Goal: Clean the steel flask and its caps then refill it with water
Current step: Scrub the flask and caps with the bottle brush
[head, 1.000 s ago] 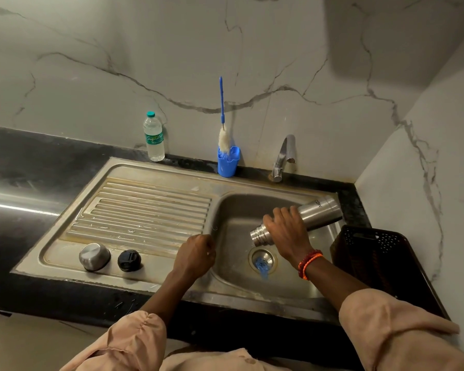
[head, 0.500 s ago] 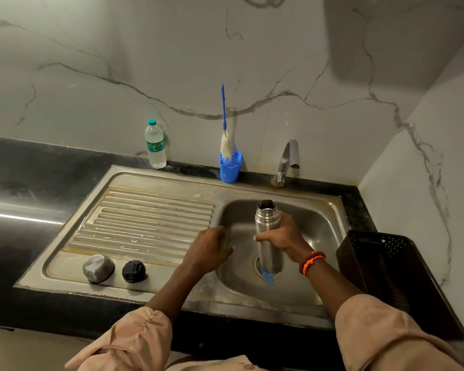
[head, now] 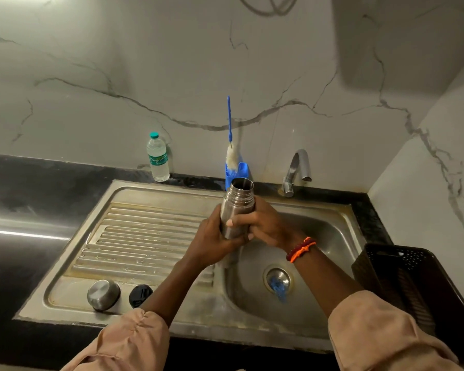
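The steel flask (head: 237, 203) stands upright in the air over the sink's left rim, its mouth open and uncapped. My left hand (head: 212, 239) grips its lower body from the left, and my right hand (head: 263, 226) wraps round it from the right. A steel cap (head: 103, 294) and a black inner cap (head: 140, 295) lie on the draining board (head: 145, 236) near the front edge. The flask's base is hidden by my hands.
The sink basin (head: 332, 236) has a blue object in its drain (head: 277, 283). The tap (head: 296, 170) stands behind it. A blue holder (head: 243, 172) with a bottle brush (head: 229, 135) and a plastic water bottle (head: 157, 158) stand by the wall. A dark basket (head: 402, 277) is at right.
The flask went from tipped mouth-down over the drain to upright, then rose up and left. My left hand left the sink rim and took hold of the flask.
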